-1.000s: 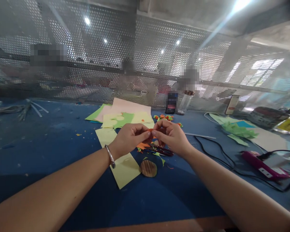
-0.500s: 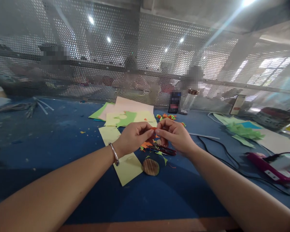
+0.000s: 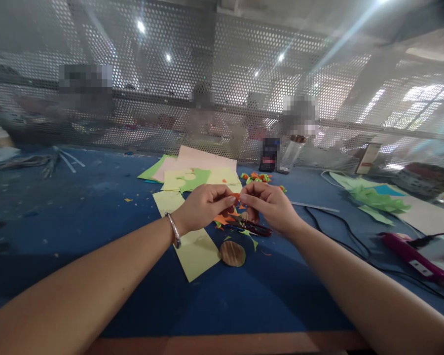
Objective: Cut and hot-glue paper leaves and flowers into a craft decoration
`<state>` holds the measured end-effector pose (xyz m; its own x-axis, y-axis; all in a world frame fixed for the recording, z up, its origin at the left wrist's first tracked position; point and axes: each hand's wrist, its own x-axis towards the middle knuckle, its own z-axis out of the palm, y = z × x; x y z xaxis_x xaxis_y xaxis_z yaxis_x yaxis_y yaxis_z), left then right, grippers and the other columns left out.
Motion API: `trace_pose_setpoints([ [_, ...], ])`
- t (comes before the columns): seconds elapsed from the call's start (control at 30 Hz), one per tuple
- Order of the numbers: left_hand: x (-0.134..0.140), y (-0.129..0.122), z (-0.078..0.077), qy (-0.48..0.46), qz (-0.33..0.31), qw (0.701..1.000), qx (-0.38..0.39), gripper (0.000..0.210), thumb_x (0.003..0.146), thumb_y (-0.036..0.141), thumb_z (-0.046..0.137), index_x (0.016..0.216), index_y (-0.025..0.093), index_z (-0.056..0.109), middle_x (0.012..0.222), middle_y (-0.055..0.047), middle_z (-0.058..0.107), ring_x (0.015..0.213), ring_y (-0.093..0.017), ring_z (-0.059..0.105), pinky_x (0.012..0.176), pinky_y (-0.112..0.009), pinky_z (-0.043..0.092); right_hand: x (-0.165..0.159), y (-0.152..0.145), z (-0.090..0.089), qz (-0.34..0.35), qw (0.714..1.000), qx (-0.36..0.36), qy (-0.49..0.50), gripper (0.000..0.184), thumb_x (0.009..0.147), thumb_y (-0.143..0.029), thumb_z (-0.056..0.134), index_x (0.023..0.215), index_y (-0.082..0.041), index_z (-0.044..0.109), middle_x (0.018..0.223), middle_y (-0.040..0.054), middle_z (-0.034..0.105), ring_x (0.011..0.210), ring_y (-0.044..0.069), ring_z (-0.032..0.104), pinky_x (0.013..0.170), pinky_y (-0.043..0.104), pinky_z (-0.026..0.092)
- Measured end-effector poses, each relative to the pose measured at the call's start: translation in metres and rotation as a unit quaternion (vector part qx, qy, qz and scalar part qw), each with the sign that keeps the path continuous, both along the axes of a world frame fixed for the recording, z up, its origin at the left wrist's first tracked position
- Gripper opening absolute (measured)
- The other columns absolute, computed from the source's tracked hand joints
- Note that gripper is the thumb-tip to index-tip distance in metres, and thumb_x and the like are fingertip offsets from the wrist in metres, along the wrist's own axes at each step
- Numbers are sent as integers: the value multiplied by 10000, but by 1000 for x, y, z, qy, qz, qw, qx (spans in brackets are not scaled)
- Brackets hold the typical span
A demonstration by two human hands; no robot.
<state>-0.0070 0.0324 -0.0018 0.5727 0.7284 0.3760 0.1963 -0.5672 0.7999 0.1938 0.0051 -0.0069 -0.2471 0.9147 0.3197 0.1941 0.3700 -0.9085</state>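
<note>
Between my two hands, a small piece of orange paper (image 3: pixel 236 195) is pinched from both sides. My left hand (image 3: pixel 206 207) has thumb and forefinger closed on its left edge. On the other edge, the thumb and fingers of my right hand (image 3: pixel 268 203) are closed too. Just below the hands lie dark-handled scissors (image 3: pixel 258 229), among orange and green paper scraps (image 3: pixel 249 238). Nearer me is a round brown wood-grained disc (image 3: pixel 233 253), touching a pale yellow paper strip (image 3: pixel 198 254) that passes under my left hand.
Behind my hands are stacked coloured sheets (image 3: pixel 207 158) and small orange-green paper pieces (image 3: pixel 257 177). A phone (image 3: pixel 269 155) and a clear bottle (image 3: pixel 292 155) stand by the perforated metal screen (image 3: pixel 163 108). At right are green paper (image 3: pixel 379 199), black cables (image 3: pixel 342 236) and a magenta power strip (image 3: pixel 410 254).
Both hands keep their pinch on the orange paper, which shows slightly more between the fingertips. The whole view has shifted a little.
</note>
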Motion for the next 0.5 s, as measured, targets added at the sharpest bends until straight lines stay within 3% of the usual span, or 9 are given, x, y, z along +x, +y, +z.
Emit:
trace_pose_setpoints([
  [0.3,-4,9,-5,-20,21,999,-30,187,843,357,687,811,173,691,721,-24,675,612,-111,601,577,-229,482,-1,4,-4,-13,999,-19,-47,236,876,-424,647,840,-201,579,537,-61,549,419,98,504,414,228,394],
  [0.5,-12,22,-11,103,104,989,-1,287,879,379,584,760,152,712,707,-51,693,617,-149,600,565,-258,424,1,5,-10,-78,976,63,-192,139,880,-323,616,838,-192,631,600,-31,589,493,114,535,489,243,391],
])
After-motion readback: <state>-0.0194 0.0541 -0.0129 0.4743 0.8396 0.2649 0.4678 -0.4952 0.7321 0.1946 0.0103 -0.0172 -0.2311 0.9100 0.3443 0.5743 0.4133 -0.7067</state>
